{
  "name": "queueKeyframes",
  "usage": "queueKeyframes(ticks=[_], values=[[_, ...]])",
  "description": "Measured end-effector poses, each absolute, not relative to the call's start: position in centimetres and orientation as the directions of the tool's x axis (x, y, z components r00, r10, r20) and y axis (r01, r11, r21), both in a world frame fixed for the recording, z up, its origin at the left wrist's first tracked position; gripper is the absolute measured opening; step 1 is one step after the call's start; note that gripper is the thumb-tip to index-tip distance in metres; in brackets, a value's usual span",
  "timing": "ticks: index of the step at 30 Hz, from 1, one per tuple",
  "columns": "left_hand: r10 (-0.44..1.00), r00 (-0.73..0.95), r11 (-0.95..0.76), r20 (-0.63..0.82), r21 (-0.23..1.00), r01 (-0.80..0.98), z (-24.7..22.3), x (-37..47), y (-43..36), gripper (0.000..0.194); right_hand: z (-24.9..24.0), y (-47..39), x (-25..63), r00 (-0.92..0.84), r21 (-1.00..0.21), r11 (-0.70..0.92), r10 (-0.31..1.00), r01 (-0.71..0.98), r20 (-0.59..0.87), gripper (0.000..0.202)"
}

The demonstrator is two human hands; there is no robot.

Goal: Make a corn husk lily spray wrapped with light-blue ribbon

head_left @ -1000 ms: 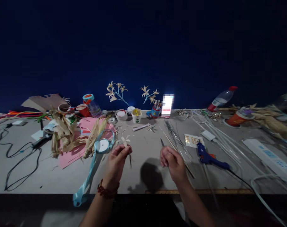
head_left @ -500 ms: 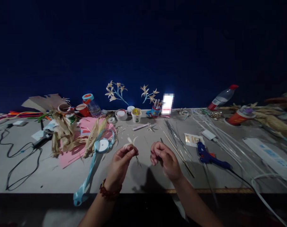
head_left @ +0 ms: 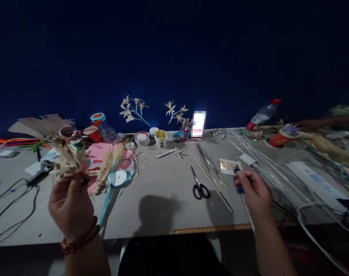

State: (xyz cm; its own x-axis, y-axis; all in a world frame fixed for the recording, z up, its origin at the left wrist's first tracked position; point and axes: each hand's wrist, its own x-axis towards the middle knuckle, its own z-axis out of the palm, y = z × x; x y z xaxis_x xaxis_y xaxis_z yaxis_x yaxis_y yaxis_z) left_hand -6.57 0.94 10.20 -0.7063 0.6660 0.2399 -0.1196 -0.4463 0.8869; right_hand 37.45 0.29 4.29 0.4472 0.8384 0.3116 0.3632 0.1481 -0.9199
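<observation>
My left hand [head_left: 72, 203] is raised at the left, its fingers closed at the edge of a bundle of dried husks [head_left: 66, 157]; what the fingertips pinch is too blurred to tell. At the right, my right hand [head_left: 255, 193] is wrapped round the blue glue gun [head_left: 240, 189], which my fingers largely cover. Black-handled scissors [head_left: 201, 188] lie between the hands, beside thin wires and sticks [head_left: 213, 174]. A roll of light blue ribbon [head_left: 119, 178] lies right of my left hand. Gold stickers on a card [head_left: 229, 166] are just behind my right hand.
Two flower sprigs [head_left: 135, 109] stand at the back near white tubs [head_left: 161, 140], a pen cup [head_left: 183, 132] and a lit phone [head_left: 198, 124]. At the right are a power strip [head_left: 315, 186], an orange cup [head_left: 279, 138], a tilted bottle [head_left: 263, 115] and another person's arm [head_left: 330, 123].
My left hand has moved left to the husks, and the small white flower piece is no longer visible. My right hand has moved right onto the glue gun. The scissors now lie on the table.
</observation>
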Motion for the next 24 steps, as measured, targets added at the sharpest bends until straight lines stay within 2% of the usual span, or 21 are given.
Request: queueKeyframes(ticks=[4, 7, 9, 11, 12, 14, 15, 17, 19, 22, 24], values=[[0.786, -0.577, -0.382, 0.221, 0.908, -0.173, 10.3, -5.6, 0.5, 0.01, 4.3, 1.0, 35.6, 0.324, -0.919, 0.185, 0.896, 0.348, 0.303, 0.018], [0.904, -0.4, -0.307, 0.153, 0.883, -0.355, 9.9, -4.1, 0.6, 0.01, 5.1, 1.4, 32.3, 0.246, -0.922, 0.199, 0.925, 0.332, 0.288, 0.022], [0.976, -0.202, -0.177, 0.084, 0.849, -0.497, 9.7, -2.6, 0.7, 0.012, 6.3, 1.6, 29.4, 0.145, -0.946, 0.231, 0.953, 0.226, 0.267, 0.022], [0.999, 0.033, 0.022, -0.004, 0.825, -0.565, 9.7, -0.5, 0.6, 0.008, 7.8, 1.8, 26.4, -0.074, -0.982, 0.182, 0.981, 0.055, 0.178, 0.026], [0.983, 0.177, 0.134, -0.039, 0.814, -0.566, 9.8, 0.5, 0.5, 0.008, 8.6, 2.0, 25.1, -0.242, -0.991, 0.131, 0.961, -0.036, 0.136, 0.028], [0.915, 0.4, 0.279, -0.052, 0.799, -0.533, 10.2, 2.3, 0.4, 0.015, 9.8, 2.6, 23.1, -0.602, -0.989, 0.014, 0.792, -0.147, 0.101, 0.033], [0.888, 0.457, 0.306, -0.043, 0.799, -0.518, 10.3, 2.9, 0.3, 0.018, 10.2, 2.9, 22.5, -0.702, -0.988, -0.016, 0.706, -0.152, 0.097, 0.037], [0.872, 0.489, 0.321, -0.039, 0.799, -0.509, 10.5, 3.3, 0.5, 0.019, 10.5, 3.3, 21.6, -0.807, -0.992, -0.023, 0.584, -0.123, 0.087, 0.041], [0.885, 0.462, 0.322, -0.062, 0.799, -0.508, 10.4, 3.0, 0.8, 0.016, 10.4, 3.2, 21.1, -0.814, -0.997, 0.018, 0.576, -0.078, 0.074, 0.035], [0.917, 0.393, 0.276, -0.072, 0.826, -0.491, 10.1, 1.1, 1.3, 0.016, 9.9, 2.4, 21.4, -0.728, -0.993, 0.12, 0.681, 0.005, 0.079, 0.019], [0.959, 0.282, 0.157, -0.025, 0.875, -0.457, 10.2, -1.0, 1.3, 0.019, 9.3, 2.0, 23.4, -0.603, -0.981, 0.181, 0.791, 0.069, 0.104, 0.017]])
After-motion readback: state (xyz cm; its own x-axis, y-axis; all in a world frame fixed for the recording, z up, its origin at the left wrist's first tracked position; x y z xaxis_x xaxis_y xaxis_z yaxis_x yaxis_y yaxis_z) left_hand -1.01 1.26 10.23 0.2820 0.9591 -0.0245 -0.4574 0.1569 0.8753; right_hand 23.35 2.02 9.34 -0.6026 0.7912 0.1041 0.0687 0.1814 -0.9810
